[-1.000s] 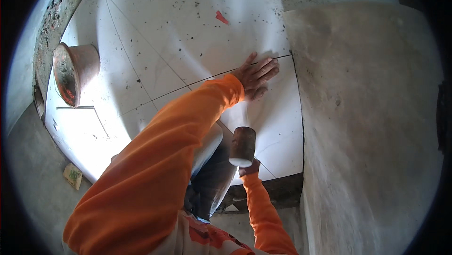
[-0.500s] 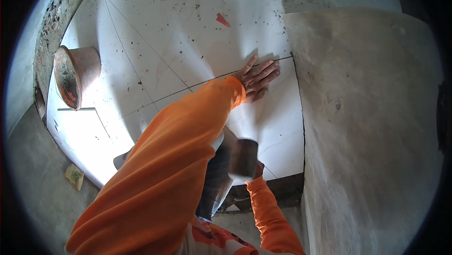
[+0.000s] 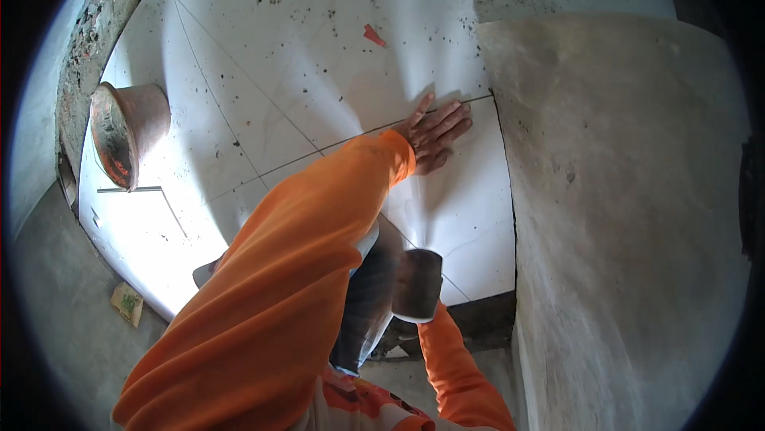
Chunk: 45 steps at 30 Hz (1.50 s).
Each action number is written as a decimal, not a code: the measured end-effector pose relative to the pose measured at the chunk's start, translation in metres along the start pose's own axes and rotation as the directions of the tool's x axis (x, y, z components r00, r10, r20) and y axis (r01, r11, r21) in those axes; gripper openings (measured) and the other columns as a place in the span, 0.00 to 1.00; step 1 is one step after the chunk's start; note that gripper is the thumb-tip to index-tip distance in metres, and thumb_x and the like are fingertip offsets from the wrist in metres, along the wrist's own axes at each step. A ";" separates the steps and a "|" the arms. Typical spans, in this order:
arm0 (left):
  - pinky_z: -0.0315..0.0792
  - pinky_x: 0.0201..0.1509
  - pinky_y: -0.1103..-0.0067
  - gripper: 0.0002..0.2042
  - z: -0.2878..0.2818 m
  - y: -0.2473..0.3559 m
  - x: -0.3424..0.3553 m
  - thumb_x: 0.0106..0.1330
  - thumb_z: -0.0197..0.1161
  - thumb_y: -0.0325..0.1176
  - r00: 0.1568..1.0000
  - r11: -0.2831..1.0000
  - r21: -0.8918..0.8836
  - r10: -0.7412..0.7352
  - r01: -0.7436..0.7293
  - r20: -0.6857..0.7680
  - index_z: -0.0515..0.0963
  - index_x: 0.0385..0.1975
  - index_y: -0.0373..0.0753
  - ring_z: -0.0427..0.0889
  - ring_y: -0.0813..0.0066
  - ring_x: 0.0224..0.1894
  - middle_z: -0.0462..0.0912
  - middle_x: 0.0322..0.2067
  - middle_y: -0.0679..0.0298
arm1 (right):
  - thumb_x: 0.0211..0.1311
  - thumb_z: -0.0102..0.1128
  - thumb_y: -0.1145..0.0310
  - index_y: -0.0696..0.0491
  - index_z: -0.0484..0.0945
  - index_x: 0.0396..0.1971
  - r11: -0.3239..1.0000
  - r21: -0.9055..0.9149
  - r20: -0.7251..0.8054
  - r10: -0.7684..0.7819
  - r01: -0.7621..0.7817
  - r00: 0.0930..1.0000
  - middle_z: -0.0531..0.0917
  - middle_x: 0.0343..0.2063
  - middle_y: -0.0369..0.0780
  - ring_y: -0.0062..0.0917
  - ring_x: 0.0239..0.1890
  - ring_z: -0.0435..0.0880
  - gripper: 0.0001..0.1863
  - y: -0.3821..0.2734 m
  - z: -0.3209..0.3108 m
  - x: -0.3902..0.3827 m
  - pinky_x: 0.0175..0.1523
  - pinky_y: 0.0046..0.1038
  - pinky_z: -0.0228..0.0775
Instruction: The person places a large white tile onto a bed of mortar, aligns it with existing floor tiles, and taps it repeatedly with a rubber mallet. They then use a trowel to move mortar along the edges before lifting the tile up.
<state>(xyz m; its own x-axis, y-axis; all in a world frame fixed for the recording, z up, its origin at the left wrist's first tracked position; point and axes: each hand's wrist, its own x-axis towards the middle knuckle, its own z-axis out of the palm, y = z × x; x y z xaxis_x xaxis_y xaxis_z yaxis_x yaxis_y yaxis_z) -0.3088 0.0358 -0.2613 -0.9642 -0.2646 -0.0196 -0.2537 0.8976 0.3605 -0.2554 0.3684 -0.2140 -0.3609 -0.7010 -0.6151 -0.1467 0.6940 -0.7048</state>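
Observation:
My left hand (image 3: pixel 437 137) lies flat with fingers spread on a white floor tile (image 3: pixel 476 216), beside the joint at its far edge. Over the near part of that tile is a mallet (image 3: pixel 417 286) with a dark, cylindrical head, slightly blurred. My right hand (image 3: pixel 439 292) is mostly hidden behind the mallet head, closed on its handle, which does not show. Both arms wear orange sleeves, and the left one crosses the middle of the view.
A worn bucket (image 3: pixel 143 132) lies tipped on its side at the left. A grey wall (image 3: pixel 621 192) borders the tile on the right. A red scrap (image 3: pixel 374 35) and dirt specks lie on the far tiles. A dark gap (image 3: pixel 478 321) runs along the tile's near edge.
The mallet head has moved a little toward me, with my right hand shifting slightly behind it. My left hand has stayed flat in the same place.

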 end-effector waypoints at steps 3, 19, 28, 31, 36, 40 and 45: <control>0.30 0.69 0.52 0.29 -0.002 -0.002 0.011 0.63 0.44 0.49 0.979 1.000 0.024 -0.025 0.020 0.200 0.57 0.64 0.46 0.35 0.69 0.71 0.45 0.69 0.66 | 0.48 0.63 0.63 0.48 0.78 0.29 0.907 -0.409 -0.006 -0.113 0.101 0.994 0.81 0.23 0.36 0.33 0.21 0.79 0.09 0.027 0.003 -0.009 0.29 0.32 0.73; 0.34 0.68 0.50 0.29 0.004 0.012 -0.007 0.63 0.44 0.50 0.985 0.989 0.131 0.042 -0.064 0.167 0.58 0.63 0.45 0.43 0.63 0.70 0.51 0.67 0.64 | 0.48 0.65 0.66 0.51 0.77 0.22 0.988 0.115 -0.073 0.115 -0.107 0.991 0.80 0.21 0.41 0.32 0.22 0.80 0.07 0.026 0.004 -0.013 0.28 0.29 0.72; 0.28 0.70 0.52 0.29 0.001 0.020 -0.015 0.65 0.41 0.50 0.998 0.993 0.111 0.045 -0.050 0.048 0.57 0.64 0.44 0.39 0.63 0.71 0.49 0.68 0.65 | 0.44 0.67 0.66 0.49 0.73 0.20 0.985 0.166 -0.068 0.062 -0.050 0.996 0.78 0.19 0.40 0.35 0.20 0.79 0.09 0.013 0.002 -0.020 0.27 0.30 0.72; 0.28 0.70 0.54 0.29 0.008 0.005 -0.016 0.65 0.41 0.50 0.983 0.998 0.047 0.027 -0.036 0.180 0.56 0.65 0.44 0.40 0.64 0.71 0.48 0.68 0.66 | 0.41 0.70 0.67 0.49 0.71 0.19 0.966 -0.255 0.018 0.041 -0.035 0.999 0.78 0.19 0.40 0.34 0.19 0.78 0.12 0.014 -0.001 -0.011 0.25 0.31 0.70; 0.30 0.70 0.51 0.29 0.004 0.026 0.000 0.66 0.38 0.50 0.988 0.991 0.100 0.080 -0.093 0.131 0.53 0.66 0.44 0.36 0.63 0.71 0.45 0.69 0.63 | 0.46 0.65 0.69 0.51 0.75 0.24 0.904 0.307 0.031 0.303 -0.297 0.953 0.78 0.20 0.41 0.37 0.21 0.79 0.07 0.077 0.016 -0.034 0.27 0.32 0.72; 0.30 0.69 0.51 0.30 0.001 0.003 -0.022 0.66 0.37 0.50 0.976 0.974 0.216 0.027 -0.075 0.217 0.51 0.66 0.44 0.35 0.62 0.71 0.43 0.69 0.63 | 0.48 0.64 0.64 0.51 0.76 0.23 0.936 -0.325 0.079 -0.113 0.133 0.990 0.77 0.19 0.40 0.36 0.19 0.78 0.08 0.009 -0.007 -0.006 0.26 0.35 0.71; 0.23 0.70 0.53 0.29 0.006 0.015 -0.012 0.66 0.38 0.51 0.997 0.977 0.200 0.070 -0.075 0.034 0.56 0.65 0.44 0.36 0.63 0.71 0.45 0.69 0.62 | 0.40 0.70 0.63 0.50 0.73 0.23 0.928 -0.357 -0.019 -0.121 0.106 0.992 0.75 0.17 0.40 0.36 0.17 0.76 0.14 0.047 -0.004 -0.018 0.23 0.33 0.67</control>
<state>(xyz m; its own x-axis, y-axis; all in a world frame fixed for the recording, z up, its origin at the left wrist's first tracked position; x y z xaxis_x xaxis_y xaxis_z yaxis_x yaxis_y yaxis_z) -0.3017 0.0544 -0.2613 -0.9816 -0.1893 -0.0263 -0.1911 0.9673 0.1671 -0.2591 0.4141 -0.2345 -0.3583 -0.7766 -0.5182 -0.5029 0.6282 -0.5937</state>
